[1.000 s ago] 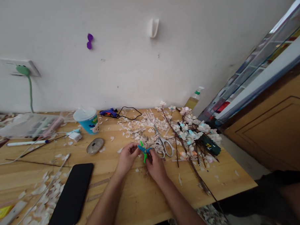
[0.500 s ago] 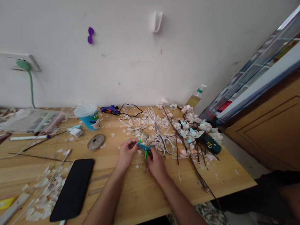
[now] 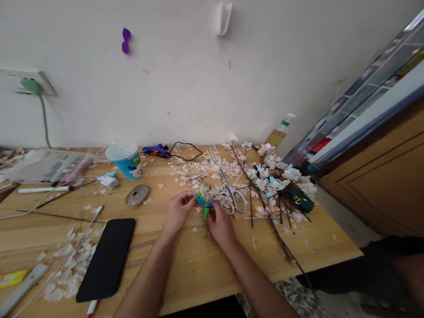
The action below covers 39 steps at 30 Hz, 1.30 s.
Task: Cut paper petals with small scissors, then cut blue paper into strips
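My right hand (image 3: pixel 221 223) is closed on the handles of small blue and green scissors (image 3: pixel 205 203) above the wooden table. My left hand (image 3: pixel 179 210) is at the scissors' blue tip, thumb and fingers pinched together; whatever is between them is too small to make out. Just beyond my hands are white-handled scissors (image 3: pixel 235 197) and a heap of pale petals (image 3: pixel 200 177). Branches bearing white, blue-tinged and orange-tinged blossoms (image 3: pixel 267 178) lie to the right.
On the left are a black phone (image 3: pixel 106 260), a round metal lid (image 3: pixel 137 195), a blue cup (image 3: pixel 126 162) and a white cable (image 3: pixel 61 267). A blue glue gun (image 3: pixel 156 150) and a bottle (image 3: pixel 279 131) are near the wall. A person's leg (image 3: pixel 413 261) shows at right.
The view has shifted slightly, so the table's things appear a little higher. Both hands hold nearly the same place, and the small scissors have tilted slightly.
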### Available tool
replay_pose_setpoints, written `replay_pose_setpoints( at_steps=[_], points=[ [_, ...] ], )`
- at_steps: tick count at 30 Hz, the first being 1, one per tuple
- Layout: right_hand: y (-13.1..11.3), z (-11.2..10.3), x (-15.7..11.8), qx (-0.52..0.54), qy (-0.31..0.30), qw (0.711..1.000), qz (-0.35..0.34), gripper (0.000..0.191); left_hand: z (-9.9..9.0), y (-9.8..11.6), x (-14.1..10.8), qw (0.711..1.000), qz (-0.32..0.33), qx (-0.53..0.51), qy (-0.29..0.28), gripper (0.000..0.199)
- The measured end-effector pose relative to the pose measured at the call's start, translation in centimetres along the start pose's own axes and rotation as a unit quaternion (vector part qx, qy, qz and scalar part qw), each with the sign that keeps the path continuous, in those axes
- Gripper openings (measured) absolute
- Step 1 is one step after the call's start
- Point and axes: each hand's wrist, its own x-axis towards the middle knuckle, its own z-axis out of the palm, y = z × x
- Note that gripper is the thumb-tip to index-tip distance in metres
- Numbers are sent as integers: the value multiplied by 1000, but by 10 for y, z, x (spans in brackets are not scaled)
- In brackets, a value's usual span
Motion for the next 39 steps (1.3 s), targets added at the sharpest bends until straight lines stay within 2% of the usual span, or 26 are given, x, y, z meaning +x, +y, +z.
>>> replay_pose_setpoints(
  at_steps=[5,12,19,28,39],
  points=[
    [-3,-3,0,-4,2,1000,5,12,0,-1,-2,997,42,66,-18,17],
    [-4,-3,0,-9,2,1000,8,13,-4,-6,-3,976,96,192,-35,17],
    [-5,0,-1,-44,22,999,16,12,-8,-3,-1,972,108,208,-36,17],
    [-8,-4,0,-56,1,998,14,12,-9,-1,-1,960,133,241,-47,17],
    [-5,-3,0,-61,4,998,14,14,-17,-1,2,952,135,262,-77,17]
  ],
)
